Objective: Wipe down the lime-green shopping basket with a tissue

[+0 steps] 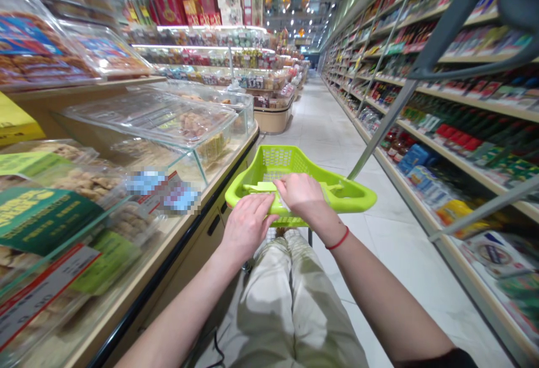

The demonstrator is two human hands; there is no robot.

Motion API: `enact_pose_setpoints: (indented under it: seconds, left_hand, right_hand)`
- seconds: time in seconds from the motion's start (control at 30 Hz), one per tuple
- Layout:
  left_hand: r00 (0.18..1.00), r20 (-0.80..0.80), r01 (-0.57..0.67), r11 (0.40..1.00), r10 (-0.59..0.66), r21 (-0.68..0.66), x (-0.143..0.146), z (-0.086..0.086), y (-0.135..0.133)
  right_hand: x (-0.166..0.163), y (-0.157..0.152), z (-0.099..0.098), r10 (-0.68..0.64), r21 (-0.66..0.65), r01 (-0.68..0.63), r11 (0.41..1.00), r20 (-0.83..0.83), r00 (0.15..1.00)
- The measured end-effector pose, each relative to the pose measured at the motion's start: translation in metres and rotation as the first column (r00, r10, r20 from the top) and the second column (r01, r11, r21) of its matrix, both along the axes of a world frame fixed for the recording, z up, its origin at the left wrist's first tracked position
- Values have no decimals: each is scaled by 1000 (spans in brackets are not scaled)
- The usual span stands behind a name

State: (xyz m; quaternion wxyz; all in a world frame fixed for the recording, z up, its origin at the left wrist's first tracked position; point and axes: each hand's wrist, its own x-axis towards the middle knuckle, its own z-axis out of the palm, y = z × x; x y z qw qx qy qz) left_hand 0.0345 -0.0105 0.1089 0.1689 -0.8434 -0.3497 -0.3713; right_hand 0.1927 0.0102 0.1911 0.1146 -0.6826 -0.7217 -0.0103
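A lime-green plastic shopping basket [357, 200] with perforated walls is in front of my legs, at the middle of the head view. My left hand [247, 223] rests over its near rim at the left, fingers curled on the edge. Just right of it, my right hand [304, 195], with a red cord on the wrist, is closed over the same rim. A small pale piece shows under its fingers, too covered to name. The part of the basket's inside that shows holds no goods. What supports the basket from below is mostly hidden.
On the left runs a display counter [197, 199] with clear bins and packaged baked goods. Stocked shelves [463, 87] line the right side. A grey metal bar with a dark plastic loop [475, 25] slants across the right. A tiled aisle [311, 104] leads ahead.
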Motion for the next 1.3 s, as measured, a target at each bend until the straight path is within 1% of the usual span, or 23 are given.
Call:
enact_pose_setpoints:
  seconds: [0.07, 0.17, 0.27, 0.33, 0.4, 0.47, 0.53, 0.57, 0.63, 0.73, 0.87, 0.93, 1.0, 1.03, 1.1, 1.2, 1.3]
  left_hand:
    - [1000, 0, -2, 1000, 2, -10, -1, 0, 0]
    - [1000, -1, -3, 1000, 3, -24, -2, -1, 1]
    - [1000, 3, -8, 1000, 8, -26, -2, -1, 1]
    - [1000, 1, -13, 1000, 13, -28, -1, 0, 1]
    - [1000, -2, -15, 1000, 15, -24, 0, 0, 0]
    - [1000, -5, -13, 1000, 13, -19, 1, 1, 0]
    - [1000, -5, -10, 1000, 10, -21, 1, 1, -1]
    - [1000, -5, -9, 1000, 9, -25, 1, 1, -1]
    - [1000, -3, -11, 1000, 10, -29, 0, 0, -1]
    - [1000, -2, -11, 999, 11, -31, 0, 0, 0]
    - [1000, 1, -7, 999, 7, -33, 0, 1, 0]
    - [1000, 0, -4, 1000, 4, -28, 0, 1, 0]
    - [1000, 2, 0, 999, 0, -33, 0, 0, 0]
    - [1000, 4, 0, 999, 0, -39, 1, 0, -1]
    - [1000, 8, -2, 999, 3, -51, 1, 0, -1]
    - [1000, 5, -10, 999, 10, -46, 2, 0, -1]
    - [1000, 0, -14, 999, 14, -30, 2, 1, -2]
  right_hand:
    - [13, 3, -3, -26, 2, 26, 1000, -3, 1000]
    - [42, 6, -6, -136, 15, 136, 991, 8, 991]
    - [70, 3, 0, -261, 112, 262, 959, -23, 965]
    - [81, -1, 8, -301, 167, 311, 936, -79, 950]
    - [83, -5, 16, -268, 154, 285, 946, -124, 955]
    - [76, -6, 21, -191, 75, 202, 977, -126, 973]
    - [64, -4, 19, -136, -2, 136, 991, -81, 987]
    - [58, -2, 17, -122, -8, 122, 993, -50, 991]
    - [47, 3, 7, -95, 63, 93, 994, 27, 995]
    - [40, 7, -10, -55, 236, 33, 971, 90, 994]
    - [41, -3, -30, -103, 399, 89, 913, 14, 995]
    - [42, -11, -38, -80, 460, 84, 884, -28, 996]
    - [41, -16, -43, -26, 485, 51, 873, -60, 998]
    - [40, -16, -45, -2, 476, 35, 879, -70, 998]
    - [36, -13, -43, 38, 415, -3, 910, -76, 996]
    - [24, -3, -34, 92, 277, -71, 958, -64, 994]
    - [10, 3, -24, 93, 167, -84, 982, -49, 994]
